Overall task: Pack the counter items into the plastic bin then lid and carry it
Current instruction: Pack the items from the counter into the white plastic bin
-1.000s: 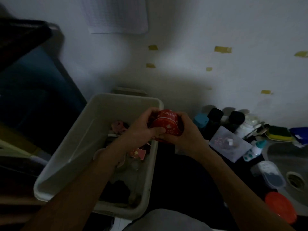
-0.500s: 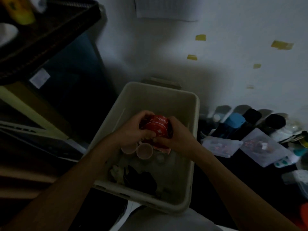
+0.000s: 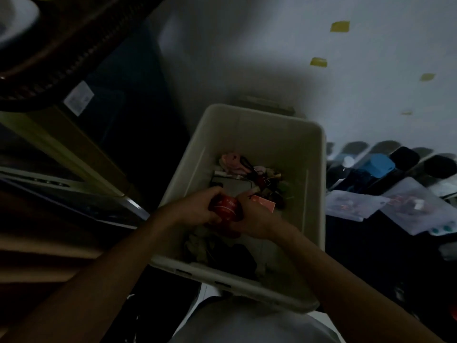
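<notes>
A pale plastic bin point(image 3: 314, 169) stands open in the middle of the dim scene. Inside it lie a pink soft item point(image 3: 231, 160), a grey flat case point(image 3: 231, 186), a red card point(image 3: 265, 203), dark cords and crumpled cloth. Both hands are low inside the bin around a small red round tin point(image 3: 226, 209). My left hand point(image 3: 195, 211) grips its left side and my right hand point(image 3: 254, 220) grips its right side and underside.
Right of the bin, the dark counter holds clear plastic pouches point(image 3: 353, 206), a blue-capped container point(image 3: 379, 167) and black-capped bottles point(image 3: 405, 158) against the white wall. A dark shelf unit with a woven tray point(image 3: 61, 53) rises at the left.
Both hands carried the red tin from above the bin's right rim down into the bin. The view swung left, so the sink and orange lid left the frame.
</notes>
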Available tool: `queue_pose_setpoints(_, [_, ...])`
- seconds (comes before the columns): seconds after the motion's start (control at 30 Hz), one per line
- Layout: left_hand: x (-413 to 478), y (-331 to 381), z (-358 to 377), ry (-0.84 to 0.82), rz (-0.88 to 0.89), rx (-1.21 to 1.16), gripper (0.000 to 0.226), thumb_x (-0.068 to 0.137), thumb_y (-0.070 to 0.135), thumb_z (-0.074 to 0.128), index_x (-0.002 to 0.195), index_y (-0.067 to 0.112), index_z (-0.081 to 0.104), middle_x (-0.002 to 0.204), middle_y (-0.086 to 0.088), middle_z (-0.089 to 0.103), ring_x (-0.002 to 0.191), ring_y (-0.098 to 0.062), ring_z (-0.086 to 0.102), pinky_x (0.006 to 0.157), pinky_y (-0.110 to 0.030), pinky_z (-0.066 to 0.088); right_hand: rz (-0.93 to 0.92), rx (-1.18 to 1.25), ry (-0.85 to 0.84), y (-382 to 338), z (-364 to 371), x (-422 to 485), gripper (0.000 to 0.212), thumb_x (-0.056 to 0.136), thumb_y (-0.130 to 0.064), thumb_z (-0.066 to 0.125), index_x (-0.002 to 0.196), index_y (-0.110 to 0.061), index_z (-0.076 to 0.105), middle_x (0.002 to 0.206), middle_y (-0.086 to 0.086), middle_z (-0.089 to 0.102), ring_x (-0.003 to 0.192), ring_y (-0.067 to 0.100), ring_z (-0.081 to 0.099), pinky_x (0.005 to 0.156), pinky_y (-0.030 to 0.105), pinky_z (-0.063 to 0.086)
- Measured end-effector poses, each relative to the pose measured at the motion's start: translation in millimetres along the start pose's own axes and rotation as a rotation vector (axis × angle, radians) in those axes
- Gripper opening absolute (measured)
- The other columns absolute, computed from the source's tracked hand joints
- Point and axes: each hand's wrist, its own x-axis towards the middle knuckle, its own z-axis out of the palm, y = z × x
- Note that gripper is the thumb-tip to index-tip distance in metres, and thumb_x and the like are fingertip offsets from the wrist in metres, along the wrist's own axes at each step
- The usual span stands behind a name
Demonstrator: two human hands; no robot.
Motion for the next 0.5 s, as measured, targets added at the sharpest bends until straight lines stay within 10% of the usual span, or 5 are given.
queue_pose_setpoints(0.2, [2, -17, 8, -0.019, -0.007, 0.183, 0.063, 0.074, 0.008, 0.074, 0.130, 0.021, 0.050, 0.130, -0.002, 0.054, 0.115, -0.020, 0.056, 0.096, -0.040, 0.051, -0.017, -0.047, 0.061, -9, 20, 6, 0.050, 0.086, -0.033, 0.072, 0.125, -0.010, 0.052, 0.116, 0.005, 0.058, 0.097, 0.012, 0.054, 0.062, 0.006, 0.034])
queue_pose_setpoints(0.43, [6, -34, 19, 0.019, 0.030, 0.301, 0.048, 0.074, 0.027, 0.070, 0.118, 0.026, 0.051, 0.120, -0.002, 0.056, 0.104, -0.017, 0.059, 0.095, -0.038, 0.050, -0.074, -0.401, 0.203, 6, 50, 22, 0.034, 0.087, -0.038, 0.068, 0.104, -0.009, 0.063, 0.100, 0.007, 0.062, 0.087, 0.019, 0.060, 0.071, 0.026, 0.043])
queue_pose_setpoints(0.5, [9, -37, 21, 0.030, 0.009, 0.347, 0.039, 0.077, 0.025, 0.070, 0.111, 0.023, 0.052, 0.112, -0.001, 0.058, 0.097, -0.016, 0.059, 0.089, -0.035, 0.050, 0.052, -0.041, 0.192, 4, 61, 23, 0.025, 0.094, -0.027, 0.056, 0.098, -0.005, 0.066, 0.098, 0.011, 0.064, 0.091, 0.023, 0.061, 0.083, 0.033, 0.049])
